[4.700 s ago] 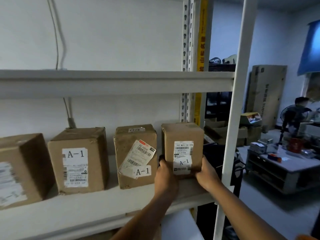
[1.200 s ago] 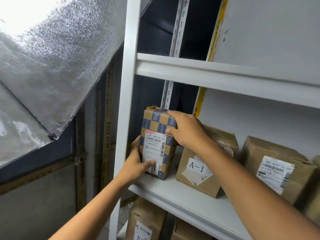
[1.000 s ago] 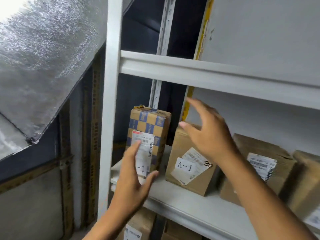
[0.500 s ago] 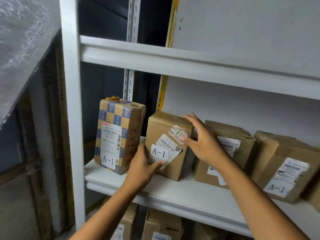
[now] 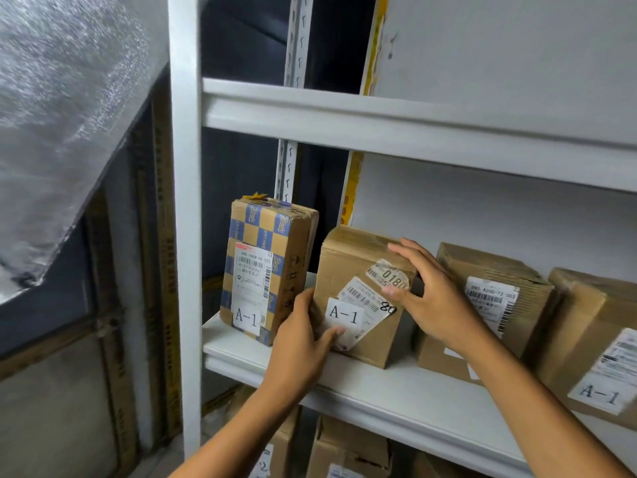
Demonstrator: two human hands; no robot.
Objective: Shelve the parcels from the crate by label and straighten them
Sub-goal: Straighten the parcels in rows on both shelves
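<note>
Head view: my left hand (image 5: 297, 343) is on the lower left corner of the plain brown parcel (image 5: 348, 270), thumb lying across its front under the white A-1 tag, fingers curled round its left side. My right hand (image 5: 435, 298) has the upper right corner — fingers laid over the top edge, thumb pressed to the front beside a torn sticker reading 0180. So both hands hold this one box, which sits on the white shelf (image 5: 396, 395), turned slightly, its barcode label stuck on at a slant with "80" scrawled in black. Just to its left stands the checkered parcel (image 5: 267, 267) — blue and tan squares, upright, A-1 at the bottom of its label. To the right, two more brown parcels (image 5: 496, 294), (image 5: 596, 343) sit in the row, the far one tagged A-1.
</note>
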